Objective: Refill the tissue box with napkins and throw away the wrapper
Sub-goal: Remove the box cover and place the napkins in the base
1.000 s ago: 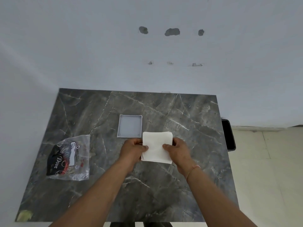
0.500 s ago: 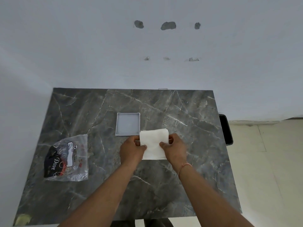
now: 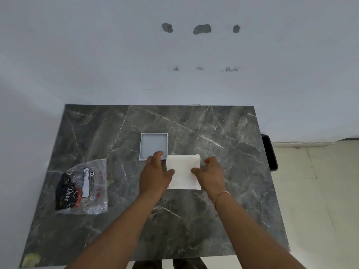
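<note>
Wrapper (image 3: 82, 188) lies flat at left on the counter (image 3: 194, 220), clear plastic with dark print, looks emptied, well apart from both hands; not binned yet. Tissue box (image 3: 153, 145), a shallow grey open tray, sits mid-counter and shows only its bare floor, nothing in it. Left hand (image 3: 155, 174) rests on the left edge of the napkins (image 3: 183, 171), thumb on the stack, fingers reaching over the box's near right corner; grip is loose, pressing rather than pinching, can't tell if fingers go under. Napkins are a white square stack just right of the box's near corner, seemingly lying on the counter, outside the box. Right hand (image 3: 210, 172) is at the stack's right edge, thumb touching it, other fingers curled and slightly spread, grip half open, no firm hold visible. Dark bin (image 3: 269, 152) shows past the counter's right edge, contents not visible.

Progress judged: napkins are out of the wrapper, about a third done; left: stack into box, wrapper to bin
</note>
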